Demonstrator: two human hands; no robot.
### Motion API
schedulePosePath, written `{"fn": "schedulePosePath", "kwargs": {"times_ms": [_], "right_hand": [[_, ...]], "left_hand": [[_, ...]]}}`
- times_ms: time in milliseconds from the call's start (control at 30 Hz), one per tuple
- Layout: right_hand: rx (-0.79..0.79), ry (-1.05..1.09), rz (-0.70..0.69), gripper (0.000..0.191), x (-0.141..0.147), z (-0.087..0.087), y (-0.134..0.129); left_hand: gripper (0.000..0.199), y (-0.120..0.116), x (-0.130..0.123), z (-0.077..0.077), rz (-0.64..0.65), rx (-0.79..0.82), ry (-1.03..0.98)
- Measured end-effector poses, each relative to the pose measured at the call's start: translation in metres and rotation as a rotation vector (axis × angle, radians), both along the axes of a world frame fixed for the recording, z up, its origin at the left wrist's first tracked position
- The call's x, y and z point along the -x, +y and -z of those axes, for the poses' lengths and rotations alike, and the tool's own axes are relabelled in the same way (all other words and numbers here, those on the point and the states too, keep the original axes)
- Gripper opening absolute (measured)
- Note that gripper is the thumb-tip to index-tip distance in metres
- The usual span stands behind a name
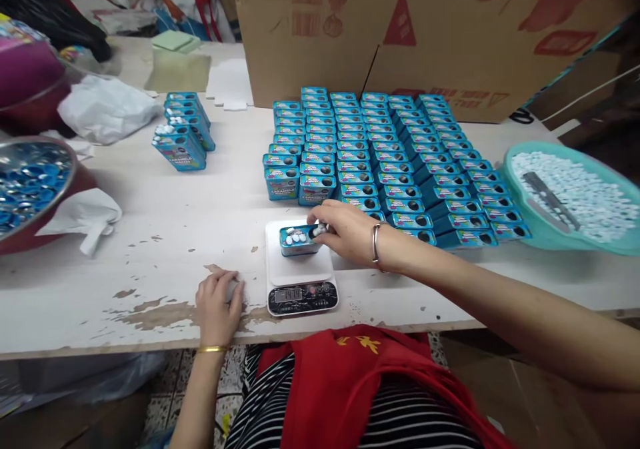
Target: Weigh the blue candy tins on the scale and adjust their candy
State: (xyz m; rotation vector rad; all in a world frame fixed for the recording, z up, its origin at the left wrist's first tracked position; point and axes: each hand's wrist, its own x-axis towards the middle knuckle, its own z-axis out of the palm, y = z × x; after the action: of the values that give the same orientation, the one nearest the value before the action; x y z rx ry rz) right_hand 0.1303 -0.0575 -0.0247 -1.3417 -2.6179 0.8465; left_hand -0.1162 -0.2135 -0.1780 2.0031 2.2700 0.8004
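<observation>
A white kitchen scale (300,269) stands near the table's front edge, its display lit. On its platform is a blue candy tin (300,248) with a few white candies (295,238) lying on its top. My right hand (345,230) reaches in from the right, its fingers pinched around small white candies at the tin's round opening. To the left of the scale, my left hand (219,300) rests on the table with fingers curled. Something pale and greyish shows between its thumb and fingers, too hidden to name.
Rows of blue tins (345,149) fill the table behind the scale. A teal basin (515,169) of white candies with a scoop stands right. Several tins (183,152) and a bowl (75,176) of blue lids stand left. A cardboard box (435,36) is behind.
</observation>
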Motion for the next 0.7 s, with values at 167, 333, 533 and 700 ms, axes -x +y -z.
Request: {"fn": "schedulePosePath", "kwargs": {"times_ms": [167, 333, 533, 700], "right_hand": [[-0.002, 0.070, 0.002, 0.007, -0.002, -0.003, 0.002], [0.185, 0.455, 0.107, 0.005, -0.011, -0.001, 0.000], [0.566, 0.803, 0.331, 0.024, -0.033, 0.001, -0.009], [0.646, 0.898, 0.459, 0.029, -0.050, 0.015, -0.017]], "left_hand": [[0.025, 0.000, -0.002, 0.000, -0.007, 0.000, 0.004], [0.025, -0.001, -0.003, 0.000, -0.018, 0.023, -0.015], [0.025, -0.001, -0.005, -0.003, -0.036, 0.052, -0.025], [0.024, 0.000, -0.006, -0.004, -0.044, 0.057, -0.023]]}}
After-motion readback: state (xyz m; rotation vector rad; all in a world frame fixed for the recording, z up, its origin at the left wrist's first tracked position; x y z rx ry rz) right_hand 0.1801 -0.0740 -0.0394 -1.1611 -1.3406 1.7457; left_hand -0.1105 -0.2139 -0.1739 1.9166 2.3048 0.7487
